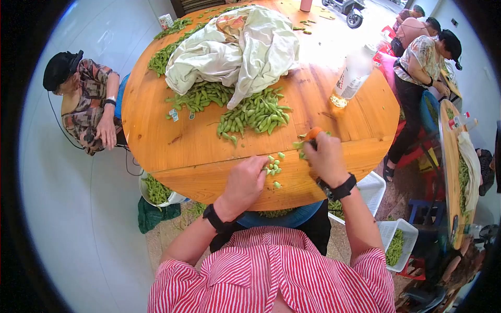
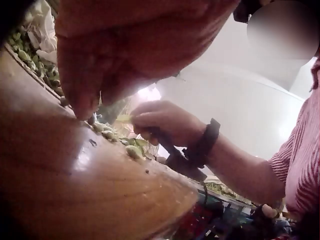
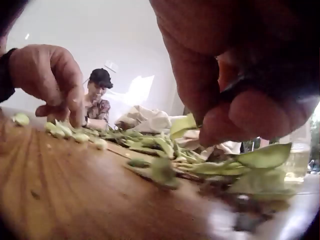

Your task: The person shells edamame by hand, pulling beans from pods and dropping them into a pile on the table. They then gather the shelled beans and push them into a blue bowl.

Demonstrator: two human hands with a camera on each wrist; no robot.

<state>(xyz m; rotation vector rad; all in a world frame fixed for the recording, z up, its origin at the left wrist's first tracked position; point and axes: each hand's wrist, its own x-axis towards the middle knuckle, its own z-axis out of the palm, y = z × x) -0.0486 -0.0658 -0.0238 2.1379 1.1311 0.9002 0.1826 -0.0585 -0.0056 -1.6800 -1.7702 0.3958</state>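
Observation:
On the wooden table (image 1: pixel 177 148), the fingertips of my left hand (image 1: pixel 245 180) rest right beside several shelled green soybeans (image 1: pixel 274 166). The left wrist view shows that hand's fingers pointing down at the tabletop beside these beans. My right hand (image 1: pixel 329 158) pinches a pale green piece of soybean pod (image 3: pixel 184 126) between its fingertips. Something orange (image 1: pixel 313 133) shows at the same hand, its shape mostly hidden by the fingers. Below the right hand lie opened pods (image 3: pixel 265 162). A heap of whole soybean pods (image 1: pixel 255 115) is farther in on the table.
A crumpled white cloth (image 1: pixel 235 52) covers part of the pod heap. A clear bottle (image 1: pixel 350 83) stands at the right. Baskets of green pieces (image 1: pixel 399 245) and a bucket of pods (image 1: pixel 156 190) flank the table. One person (image 1: pixel 88 104) sits at left; others are at right.

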